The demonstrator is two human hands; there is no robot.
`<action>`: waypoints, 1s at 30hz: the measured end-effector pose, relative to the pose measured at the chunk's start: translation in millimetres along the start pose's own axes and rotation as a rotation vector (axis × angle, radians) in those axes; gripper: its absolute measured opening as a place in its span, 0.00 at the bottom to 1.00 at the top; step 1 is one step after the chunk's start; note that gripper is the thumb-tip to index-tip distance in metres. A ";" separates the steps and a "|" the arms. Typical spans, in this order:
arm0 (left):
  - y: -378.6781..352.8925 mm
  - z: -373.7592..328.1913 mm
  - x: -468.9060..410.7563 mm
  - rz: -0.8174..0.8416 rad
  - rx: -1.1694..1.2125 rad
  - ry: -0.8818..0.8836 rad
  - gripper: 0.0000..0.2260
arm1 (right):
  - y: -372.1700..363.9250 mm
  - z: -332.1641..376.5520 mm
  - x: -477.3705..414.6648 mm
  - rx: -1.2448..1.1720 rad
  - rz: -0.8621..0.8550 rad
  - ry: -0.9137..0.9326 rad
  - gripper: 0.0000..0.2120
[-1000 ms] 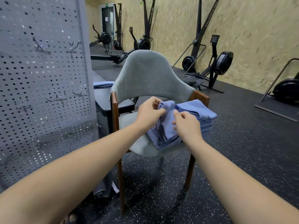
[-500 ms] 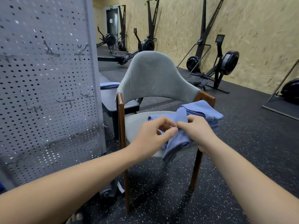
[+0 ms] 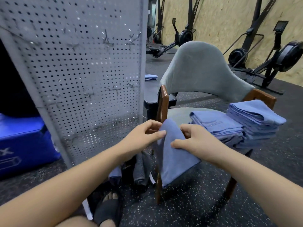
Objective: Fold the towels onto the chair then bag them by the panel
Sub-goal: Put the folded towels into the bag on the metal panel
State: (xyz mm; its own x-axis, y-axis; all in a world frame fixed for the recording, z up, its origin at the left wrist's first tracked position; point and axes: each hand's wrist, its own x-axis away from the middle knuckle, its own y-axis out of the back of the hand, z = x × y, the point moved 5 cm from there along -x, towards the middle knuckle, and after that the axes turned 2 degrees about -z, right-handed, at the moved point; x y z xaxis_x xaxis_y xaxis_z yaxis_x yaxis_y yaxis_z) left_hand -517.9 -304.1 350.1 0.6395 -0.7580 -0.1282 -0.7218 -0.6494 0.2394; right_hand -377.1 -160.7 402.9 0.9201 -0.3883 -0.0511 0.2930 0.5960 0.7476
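A blue towel (image 3: 173,154) hangs folded in front of the chair's left front corner. My left hand (image 3: 144,136) pinches its top edge from the left, and my right hand (image 3: 193,140) grips it from the right. On the grey seat of the chair (image 3: 178,113) lie two stacks of folded blue towels, a low one (image 3: 216,125) and a taller one (image 3: 255,118) to its right. The grey perforated panel (image 3: 85,76) stands upright to the left of the chair. At its foot sits a dark bag (image 3: 139,171), partly hidden by my arms and the towel.
A blue box (image 3: 24,141) lies on the floor left of the panel. One more folded blue towel (image 3: 150,77) rests on a black bench (image 3: 152,94) behind the chair. Rowing machines (image 3: 270,63) line the wooden wall. My sandalled foot (image 3: 108,208) is below.
Both hands lifted one towel off the low stack and carried it left and down, off the seat toward the panel. My view swung left too.
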 end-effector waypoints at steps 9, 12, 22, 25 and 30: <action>63.5 73.5 44.3 -0.135 0.041 0.058 0.11 | -111.9 11.3 -33.2 0.124 0.057 0.149 0.16; 78.6 103.6 56.9 -0.146 0.053 0.121 0.11 | -151.7 8.6 -41.8 0.120 0.103 0.151 0.15; 117.5 241.5 116.8 -0.142 -0.049 0.479 0.06 | -312.6 -18.3 -43.7 0.073 0.302 0.075 0.21; 127.1 275.8 127.2 -0.212 -0.134 0.572 0.04 | -354.3 -25.1 -46.1 0.060 0.338 0.038 0.20; 148.7 300.3 112.7 -0.355 -0.314 0.571 0.03 | -392.0 -23.1 -70.8 -0.032 0.277 -0.068 0.20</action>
State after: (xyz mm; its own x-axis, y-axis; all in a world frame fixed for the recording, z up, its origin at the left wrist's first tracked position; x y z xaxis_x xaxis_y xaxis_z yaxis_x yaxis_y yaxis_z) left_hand -632.7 -504.3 82.2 0.9200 -0.3013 0.2507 -0.3915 -0.7367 0.5514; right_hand -551.0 -350.7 98.1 0.9470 -0.2536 0.1973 0.0423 0.7071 0.7059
